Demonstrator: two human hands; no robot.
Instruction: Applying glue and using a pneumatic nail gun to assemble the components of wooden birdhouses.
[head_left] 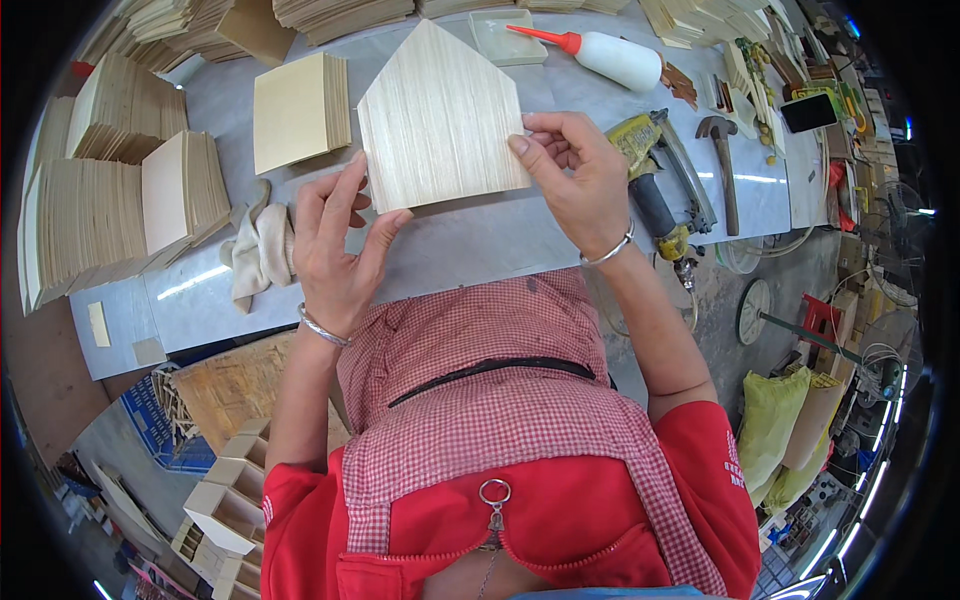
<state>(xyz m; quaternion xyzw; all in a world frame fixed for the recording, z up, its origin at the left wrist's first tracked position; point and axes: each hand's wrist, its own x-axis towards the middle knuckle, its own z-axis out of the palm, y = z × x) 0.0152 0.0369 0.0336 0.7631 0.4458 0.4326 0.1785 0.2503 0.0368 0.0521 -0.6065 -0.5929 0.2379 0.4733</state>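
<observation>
A pale wooden panel [440, 125], shaped like a house with a pointed top, is tilted up over the grey table in front of me. My left hand [338, 245] grips its lower left corner, the thumb at the bottom edge and the fingers along the side. On the opposite side, my right hand [582, 185] pinches the right edge between thumb and fingers. Left of the panel lies a small stack of square thin boards [292, 112]. A crumpled cream work glove [264, 248] rests beside my left hand. Close to my right hand is a yellow and black nail gun [655, 190].
Right of the nail gun lies a hammer [727, 180]. A white glue bottle [618, 60] with a red nozzle lies behind, beside a shallow clear tray [505, 52]. Tall stacks of wooden panels [90, 215] line the left side. An air hose [692, 305] hangs past the table edge.
</observation>
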